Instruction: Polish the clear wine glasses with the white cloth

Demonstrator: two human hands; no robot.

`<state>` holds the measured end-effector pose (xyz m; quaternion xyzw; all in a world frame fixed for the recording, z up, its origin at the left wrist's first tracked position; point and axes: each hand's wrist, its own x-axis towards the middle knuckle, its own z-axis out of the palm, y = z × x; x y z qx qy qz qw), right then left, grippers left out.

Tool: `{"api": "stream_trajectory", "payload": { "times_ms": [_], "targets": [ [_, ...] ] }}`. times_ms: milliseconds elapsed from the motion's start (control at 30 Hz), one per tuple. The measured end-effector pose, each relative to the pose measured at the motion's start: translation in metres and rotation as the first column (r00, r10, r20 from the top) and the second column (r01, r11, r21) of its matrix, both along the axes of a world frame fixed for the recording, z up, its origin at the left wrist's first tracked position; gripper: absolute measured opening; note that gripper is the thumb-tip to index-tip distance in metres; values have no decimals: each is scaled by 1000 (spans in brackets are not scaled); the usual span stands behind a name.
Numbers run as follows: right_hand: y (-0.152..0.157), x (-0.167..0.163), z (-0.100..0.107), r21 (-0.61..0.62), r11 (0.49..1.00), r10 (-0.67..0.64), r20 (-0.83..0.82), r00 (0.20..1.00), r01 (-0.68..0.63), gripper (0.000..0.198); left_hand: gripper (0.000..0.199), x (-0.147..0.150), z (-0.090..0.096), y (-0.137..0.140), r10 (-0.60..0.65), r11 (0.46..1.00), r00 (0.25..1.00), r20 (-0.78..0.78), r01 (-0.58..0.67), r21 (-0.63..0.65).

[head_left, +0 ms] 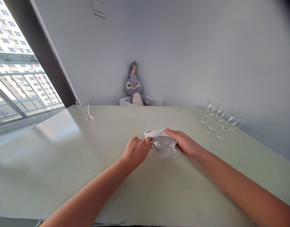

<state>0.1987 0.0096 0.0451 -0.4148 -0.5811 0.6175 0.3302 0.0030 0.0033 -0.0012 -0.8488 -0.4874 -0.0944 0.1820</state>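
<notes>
A stemmed wine glass lies on its side in the air above the table, its bowl to the right. My left hand is closed around its stem end, which the fingers mostly hide. Around the bowl is a white cloth, draped behind and below the glass. My right hand grips the cloth at the rim end, thumb on top; its other fingers are largely hidden behind cloth and glass.
One wine glass stands at the table's far left. Three more wine glasses stand close together at the far right. Behind the back edge, a plush toy sits in a white basket. A window is at left.
</notes>
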Motion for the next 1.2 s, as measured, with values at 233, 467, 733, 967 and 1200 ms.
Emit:
{"api": "stream_trajectory", "payload": {
  "times_ms": [233,467,733,967,1200],
  "targets": [
    [-22,-3,-8,-622,776,-368,-309,877,107,25,22,2,6,0,-8,999,1000,4,8,39],
    [-23,-11,-14,-763,646,-547,-478,687,-17,26,23,-3,9,8,92,996,995,25,-92,15],
    [-28,3,-13,28,879,-427,-396,813,476,32,27,-44,11,25,325,945,937,128,-325,-24],
    [-29,-9,-22,856,269,-147,489,860,-441,37,14,-19,18,4,253,939,940,228,-182,-291],
    [-21,-17,-26,848,57,-403,502,765,-526,33,21,-6,19,-10,170,640,853,494,286,-713]
  ]
}}
